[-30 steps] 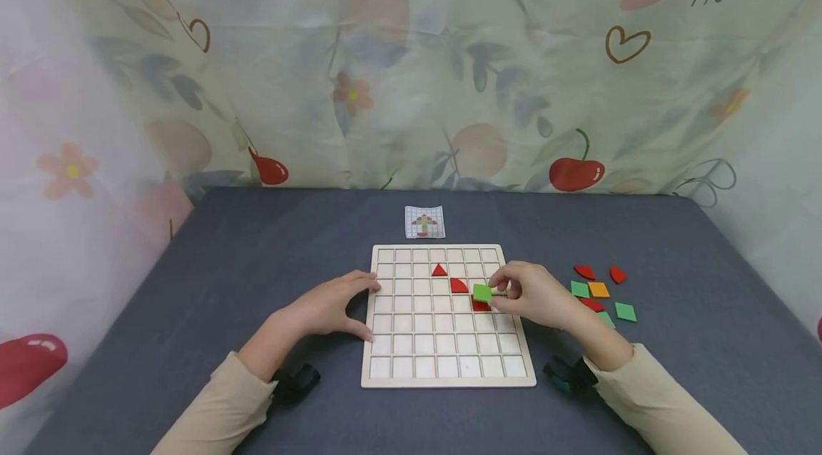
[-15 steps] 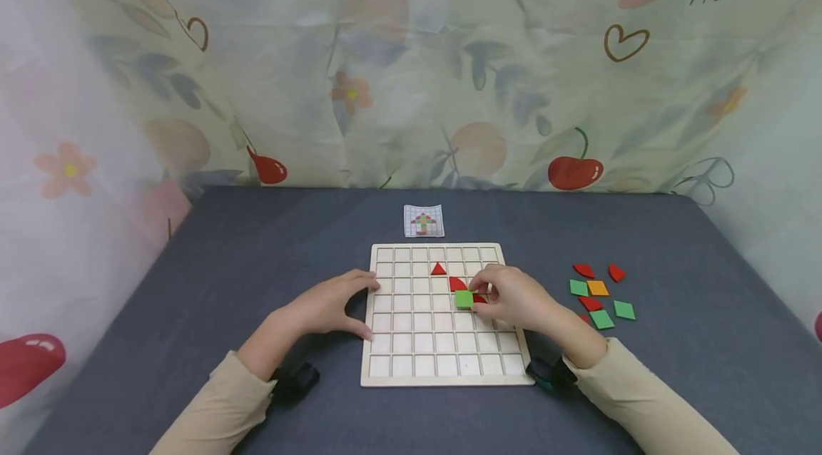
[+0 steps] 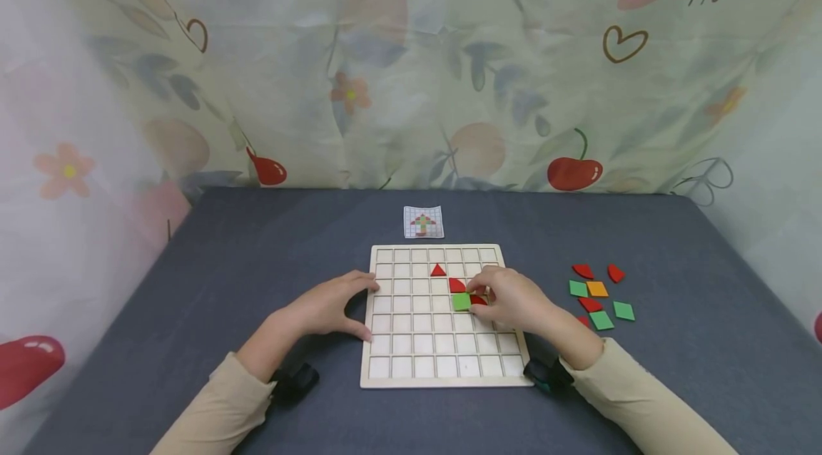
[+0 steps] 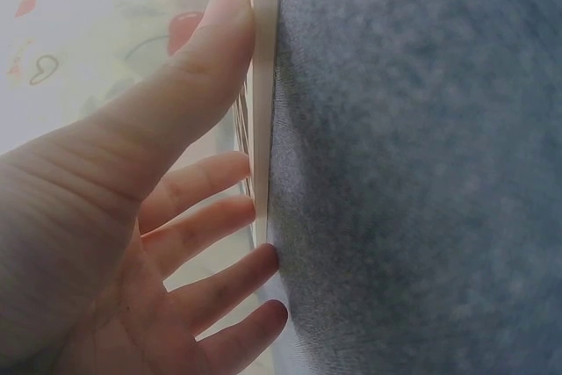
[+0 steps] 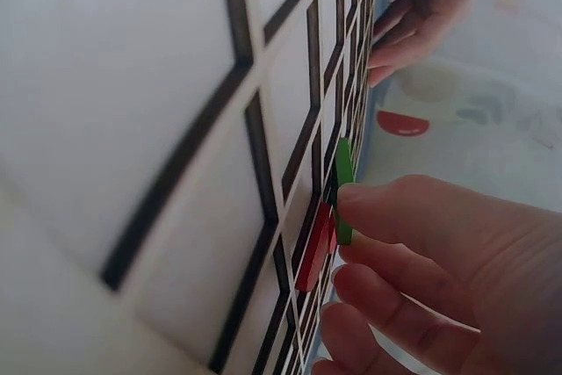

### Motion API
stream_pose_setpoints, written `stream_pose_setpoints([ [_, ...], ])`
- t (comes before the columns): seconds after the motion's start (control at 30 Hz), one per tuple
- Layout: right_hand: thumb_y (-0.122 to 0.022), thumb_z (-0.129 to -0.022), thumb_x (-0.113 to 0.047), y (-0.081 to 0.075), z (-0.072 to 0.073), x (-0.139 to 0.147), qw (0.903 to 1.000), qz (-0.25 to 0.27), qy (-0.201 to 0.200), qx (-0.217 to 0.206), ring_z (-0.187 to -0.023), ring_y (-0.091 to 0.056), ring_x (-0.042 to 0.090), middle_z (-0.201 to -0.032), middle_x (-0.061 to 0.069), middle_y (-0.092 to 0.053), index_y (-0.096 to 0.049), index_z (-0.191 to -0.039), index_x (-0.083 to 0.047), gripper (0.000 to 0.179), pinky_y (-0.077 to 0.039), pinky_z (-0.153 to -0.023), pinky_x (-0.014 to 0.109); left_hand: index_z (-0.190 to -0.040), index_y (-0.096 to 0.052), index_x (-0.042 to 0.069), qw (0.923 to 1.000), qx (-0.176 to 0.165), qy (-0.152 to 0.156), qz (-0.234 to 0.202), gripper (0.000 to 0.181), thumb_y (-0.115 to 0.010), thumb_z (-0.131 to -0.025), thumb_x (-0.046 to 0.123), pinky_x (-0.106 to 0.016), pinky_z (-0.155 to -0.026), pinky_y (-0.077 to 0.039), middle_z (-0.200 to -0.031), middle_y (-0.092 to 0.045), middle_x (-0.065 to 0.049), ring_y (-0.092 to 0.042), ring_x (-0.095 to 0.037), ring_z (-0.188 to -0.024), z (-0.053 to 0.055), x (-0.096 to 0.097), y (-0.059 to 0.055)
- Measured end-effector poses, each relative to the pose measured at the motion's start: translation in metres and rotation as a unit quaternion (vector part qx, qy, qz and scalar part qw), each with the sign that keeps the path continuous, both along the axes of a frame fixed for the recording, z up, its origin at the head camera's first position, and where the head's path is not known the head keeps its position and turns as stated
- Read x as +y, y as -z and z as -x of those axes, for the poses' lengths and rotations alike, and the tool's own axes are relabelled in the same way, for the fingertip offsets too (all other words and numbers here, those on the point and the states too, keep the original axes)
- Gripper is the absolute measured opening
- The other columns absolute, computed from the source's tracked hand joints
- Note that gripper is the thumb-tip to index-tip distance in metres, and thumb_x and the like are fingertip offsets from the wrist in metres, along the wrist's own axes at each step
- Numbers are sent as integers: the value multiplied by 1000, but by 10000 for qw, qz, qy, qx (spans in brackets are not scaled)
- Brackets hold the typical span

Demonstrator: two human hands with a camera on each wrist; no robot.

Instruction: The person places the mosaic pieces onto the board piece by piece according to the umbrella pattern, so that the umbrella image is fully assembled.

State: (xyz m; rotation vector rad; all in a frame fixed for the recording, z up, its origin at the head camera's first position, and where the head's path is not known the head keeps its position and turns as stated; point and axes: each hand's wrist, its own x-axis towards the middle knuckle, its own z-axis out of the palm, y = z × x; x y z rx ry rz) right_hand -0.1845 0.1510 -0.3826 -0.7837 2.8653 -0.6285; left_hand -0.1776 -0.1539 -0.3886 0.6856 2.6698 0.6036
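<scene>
A wooden grid board (image 3: 424,344) lies on the dark table. My right hand (image 3: 516,302) pinches a green square tile (image 3: 461,302) between thumb and fingers at a cell right of the board's middle; in the right wrist view the green tile (image 5: 343,191) stands slightly proud of the grid. Beside it a red tile (image 3: 478,299) is partly covered by my fingers. Just above sits a red quarter-round tile (image 3: 457,285), and a red triangle tile (image 3: 438,270) is further up. My left hand (image 3: 327,305) rests against the board's left edge, fingers and thumb spread (image 4: 184,85).
Several loose red, green and orange tiles, among them an orange square tile (image 3: 597,289), lie on the table (image 3: 655,384) right of the board. A small pattern card (image 3: 424,222) lies behind the board. A patterned curtain (image 3: 411,84) hangs at the table's back edge.
My right hand has moved left with the green tile, from over the red tile to the cell left of it, and lowered it there. The left hand has stayed at the board's edge.
</scene>
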Motion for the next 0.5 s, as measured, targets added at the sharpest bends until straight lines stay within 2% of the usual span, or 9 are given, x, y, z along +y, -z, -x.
stream_pose_setpoints([
  [0.5, -74, -78, -17, -1, 0, 3, 9999, 64, 55, -80, -63, -46, 6, -81, -1, -61, -70, -99, -10, 23, -39, -55, 19, -132, -50, 10, 10000, -54, -39, -40, 77, -80, -68, 42, -45, -106, -36, -146, -40, -11, -41, -27, -133, 0, 0, 0],
])
